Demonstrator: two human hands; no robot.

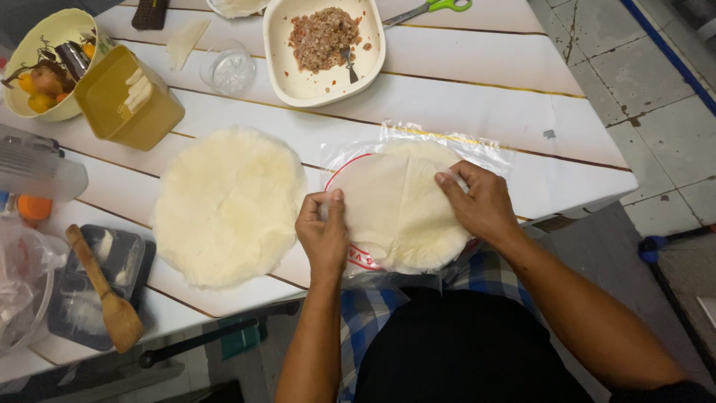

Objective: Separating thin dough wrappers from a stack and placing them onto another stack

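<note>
The left hand [322, 233] pinched the edge of the top wrapper sheet [395, 205]; the right hand [481, 203] pressed flat, fingers unclenched, on the stack in its plastic bag [447, 143].

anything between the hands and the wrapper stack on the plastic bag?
Nothing visible. The left hand pinches the edge of the top wrapper and the right hand presses on it from above, both in direct contact, over the plastic bag.

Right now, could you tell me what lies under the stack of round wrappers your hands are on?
A clear plastic bag lies under the wrapper stack, on the white table. What is beneath the stack's middle is hidden.
</note>
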